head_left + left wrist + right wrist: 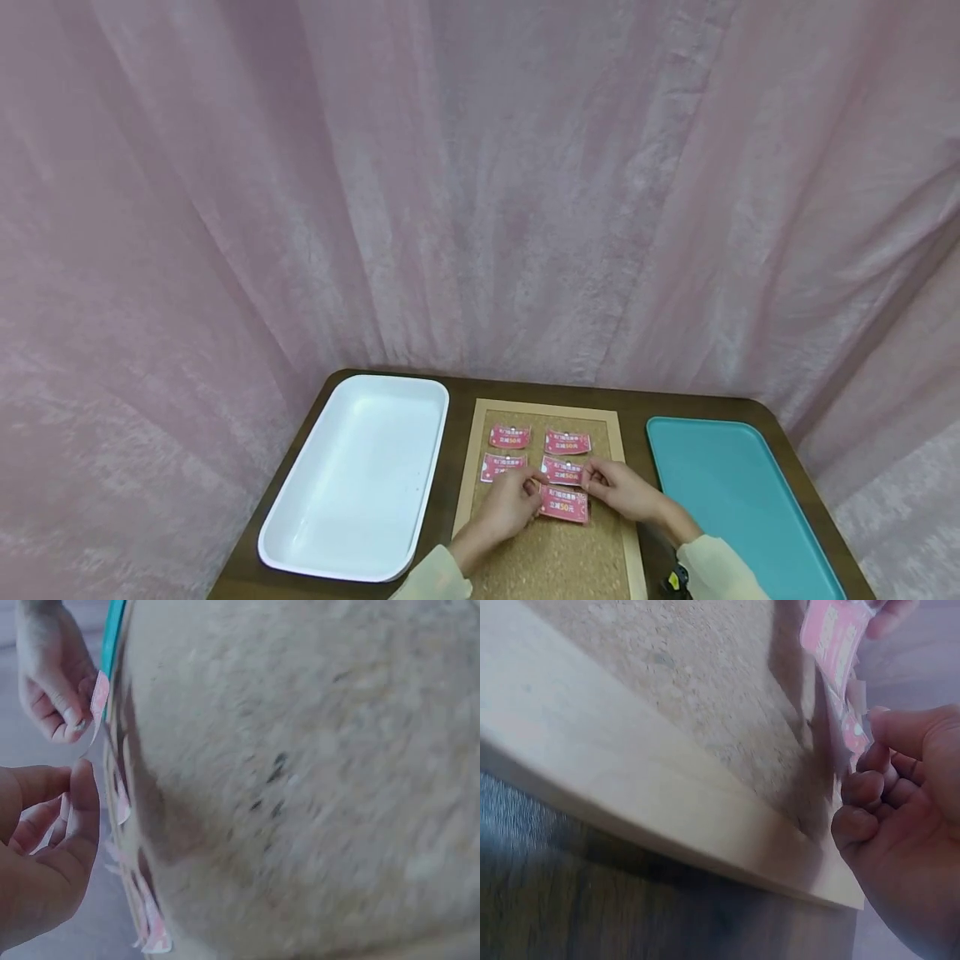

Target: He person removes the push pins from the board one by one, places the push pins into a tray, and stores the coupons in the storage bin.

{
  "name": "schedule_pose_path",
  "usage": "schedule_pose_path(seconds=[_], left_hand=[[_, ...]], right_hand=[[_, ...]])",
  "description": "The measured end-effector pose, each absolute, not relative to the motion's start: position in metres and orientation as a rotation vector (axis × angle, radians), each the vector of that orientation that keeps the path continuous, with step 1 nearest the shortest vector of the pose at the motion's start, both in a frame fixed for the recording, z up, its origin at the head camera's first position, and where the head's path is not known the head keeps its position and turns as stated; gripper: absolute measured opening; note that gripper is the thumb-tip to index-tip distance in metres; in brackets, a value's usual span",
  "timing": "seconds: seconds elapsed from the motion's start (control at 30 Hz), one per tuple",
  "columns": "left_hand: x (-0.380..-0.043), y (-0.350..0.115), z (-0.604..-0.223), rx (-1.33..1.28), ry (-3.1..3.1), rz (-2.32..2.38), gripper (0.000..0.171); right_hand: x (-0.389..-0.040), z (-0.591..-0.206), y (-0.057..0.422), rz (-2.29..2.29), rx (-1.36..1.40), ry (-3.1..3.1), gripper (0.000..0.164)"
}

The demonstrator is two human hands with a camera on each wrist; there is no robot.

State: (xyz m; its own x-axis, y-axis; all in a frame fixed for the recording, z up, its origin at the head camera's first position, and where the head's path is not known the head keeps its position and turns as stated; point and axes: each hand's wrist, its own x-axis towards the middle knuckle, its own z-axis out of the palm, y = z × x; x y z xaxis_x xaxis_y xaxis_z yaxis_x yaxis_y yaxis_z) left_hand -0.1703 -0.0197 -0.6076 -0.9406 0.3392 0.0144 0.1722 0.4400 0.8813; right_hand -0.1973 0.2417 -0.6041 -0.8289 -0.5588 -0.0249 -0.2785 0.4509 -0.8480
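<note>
A pink coupon (564, 503) with white and yellow print lies across a cork board (551, 554), below two rows of similar coupons. My left hand (512, 502) pinches its upper left corner between thumb and forefinger; in the left wrist view the thin end of the coupon (99, 694) meets those fingertips. At the upper right corner, my right hand (618, 489) pinches with thumb and forefinger, the other fingers curled under. Just above sits another coupon (561, 471), close to both hands. In the right wrist view the coupon face (832, 634) stands tilted off the cork.
Left of the board stands a deep white tray (347, 560). A flat teal tray (738, 492) lies to the right. Both rest on a dark wooden table (622, 398), with a pink curtain (480, 208) behind. More coupons (510, 437) hang on the upper board.
</note>
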Motion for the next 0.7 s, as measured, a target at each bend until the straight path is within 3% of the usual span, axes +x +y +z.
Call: schedule_pose_path(seconds=[0.7], left_hand=[[-0.19,-0.088,-0.557,0.403,2.476,1.578,0.024]], right_hand=[[-0.197,-0.597,0.271,-1.354,-0.66,2.5,0.01]])
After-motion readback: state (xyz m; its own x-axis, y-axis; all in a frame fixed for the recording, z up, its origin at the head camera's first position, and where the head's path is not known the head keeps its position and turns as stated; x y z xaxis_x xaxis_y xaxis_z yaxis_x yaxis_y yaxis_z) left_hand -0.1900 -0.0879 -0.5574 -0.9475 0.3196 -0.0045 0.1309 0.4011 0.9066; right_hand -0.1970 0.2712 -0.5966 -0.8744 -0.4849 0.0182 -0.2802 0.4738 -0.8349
